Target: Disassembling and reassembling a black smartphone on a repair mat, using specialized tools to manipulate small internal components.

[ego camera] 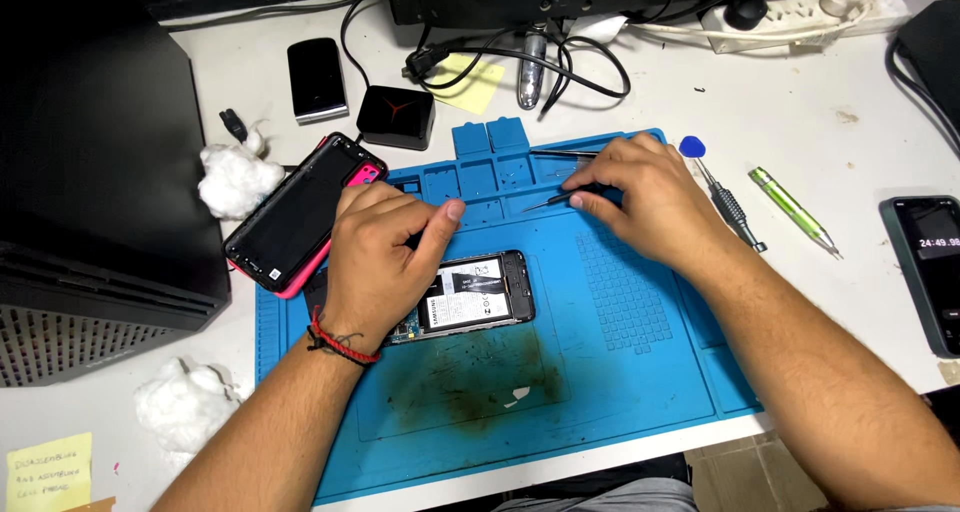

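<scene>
The left hand (375,262) is resting closed over the top end of the opened phone (478,296) lying on the blue mat (620,372), while the right hand (640,197) is pinching tweezers (550,201) above the mat's tray compartments, fingers together

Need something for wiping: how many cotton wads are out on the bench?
2: one cotton wad beside the pink phone case, another at the blue mat's lower left.
</scene>
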